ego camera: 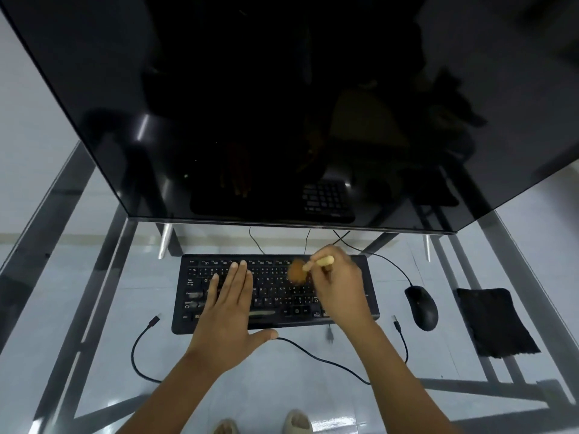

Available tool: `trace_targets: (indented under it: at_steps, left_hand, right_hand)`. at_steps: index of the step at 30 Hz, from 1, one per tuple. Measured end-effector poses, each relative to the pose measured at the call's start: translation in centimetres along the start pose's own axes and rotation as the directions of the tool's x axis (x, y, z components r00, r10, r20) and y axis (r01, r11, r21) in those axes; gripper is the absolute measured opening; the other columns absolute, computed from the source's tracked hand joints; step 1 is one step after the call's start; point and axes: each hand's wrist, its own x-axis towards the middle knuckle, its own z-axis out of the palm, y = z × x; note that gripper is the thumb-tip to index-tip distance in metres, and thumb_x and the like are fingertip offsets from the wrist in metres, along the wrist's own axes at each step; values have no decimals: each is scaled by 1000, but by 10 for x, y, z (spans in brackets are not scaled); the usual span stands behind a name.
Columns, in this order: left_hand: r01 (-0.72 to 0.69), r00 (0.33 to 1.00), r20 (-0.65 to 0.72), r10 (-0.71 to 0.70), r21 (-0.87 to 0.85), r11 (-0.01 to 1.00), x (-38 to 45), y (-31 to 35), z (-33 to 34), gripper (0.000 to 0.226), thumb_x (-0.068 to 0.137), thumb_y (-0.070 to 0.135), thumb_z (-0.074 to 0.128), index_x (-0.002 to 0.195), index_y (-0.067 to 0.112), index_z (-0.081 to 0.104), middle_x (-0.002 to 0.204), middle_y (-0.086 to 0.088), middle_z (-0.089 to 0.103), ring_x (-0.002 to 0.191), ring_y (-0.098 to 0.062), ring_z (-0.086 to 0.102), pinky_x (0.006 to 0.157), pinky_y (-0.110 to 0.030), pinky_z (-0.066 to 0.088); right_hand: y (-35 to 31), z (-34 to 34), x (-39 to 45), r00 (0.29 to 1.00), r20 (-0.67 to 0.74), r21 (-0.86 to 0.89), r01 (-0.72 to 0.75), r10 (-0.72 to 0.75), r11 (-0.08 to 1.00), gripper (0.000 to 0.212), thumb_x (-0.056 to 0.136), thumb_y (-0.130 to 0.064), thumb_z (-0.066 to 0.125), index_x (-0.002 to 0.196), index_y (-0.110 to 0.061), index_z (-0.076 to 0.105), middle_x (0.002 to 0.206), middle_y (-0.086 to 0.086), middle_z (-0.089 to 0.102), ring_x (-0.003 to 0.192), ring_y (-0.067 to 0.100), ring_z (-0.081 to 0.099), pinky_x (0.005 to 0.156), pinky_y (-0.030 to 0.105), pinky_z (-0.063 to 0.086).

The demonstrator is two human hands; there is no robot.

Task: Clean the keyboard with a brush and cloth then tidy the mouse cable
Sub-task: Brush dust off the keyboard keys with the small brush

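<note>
Low in the frame's centre, your right hand (340,286) is gripping the tan wooden brush (305,268) over the flat black keyboard (275,291), which runs left-right, while your left hand (228,303) is pressing flat, fingers straight.

Both my forearms are bare up to the frame edge; no sleeves, watch or bands in view. My left hand (230,311) carries no rings or gloves, fingernails short. My right hand (340,289) is likewise bare, no jewellery seen. On my feet, seen through the glass: pale beige slip-on sandals (297,421) with open toes. Rest of clothing out of view.
</note>
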Motion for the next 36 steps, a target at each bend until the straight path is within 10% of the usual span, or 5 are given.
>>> trace_targets:
  at_steps: [10, 14, 19, 24, 36]
  left_hand:
    - [-14, 998, 59, 11, 48, 999, 7, 11, 5, 109, 78, 85, 21, 144, -1, 31, 155, -15, 24, 146, -25, 14, 113, -47, 7]
    - [-4, 999, 34, 2, 64, 998, 8, 9, 8, 109, 78, 85, 24, 146, -1, 28, 156, -16, 20, 146, -27, 12, 112, -50, 10]
    - [-1, 999, 37, -1, 62, 998, 13, 16, 8, 110, 78, 85, 23, 146, 0, 26, 157, -15, 18, 147, -27, 10, 113, -50, 8]
    - [-18, 999, 40, 16, 72, 997, 14, 15, 9, 110, 76, 84, 28, 146, 0, 27, 157, -14, 19, 147, -26, 11, 114, -49, 7]
    - [-52, 998, 42, 48, 98, 994, 24, 23, 10, 109, 78, 85, 23, 147, 1, 26, 157, -13, 19, 147, -24, 10, 114, -48, 6]
  right_hand:
    - [19, -18, -12, 986, -102, 127, -117, 130, 985, 25, 90, -2, 60, 81, -25, 60, 76, -9, 68, 66, 8, 63, 58, 21, 50]
    - [20, -19, -16, 970, 166, 172, -207, 179, 963, 13, 89, -5, 61, 81, -16, 63, 73, -2, 71, 67, 13, 68, 61, 32, 57]
    - [21, -27, -22, 982, -141, 198, -96, 125, 976, 18, 90, -5, 62, 85, -22, 61, 78, -4, 68, 66, 8, 64, 58, 17, 49]
    - [22, -22, -24, 950, 260, 136, -211, 170, 968, 10, 89, -13, 64, 82, -20, 63, 73, 5, 70, 66, 23, 69, 66, 45, 59]
    - [48, -57, 7, 916, -303, 253, -191, 265, 948, 16, 94, -14, 60, 86, -27, 56, 78, -2, 70, 71, 15, 69, 65, 27, 58]
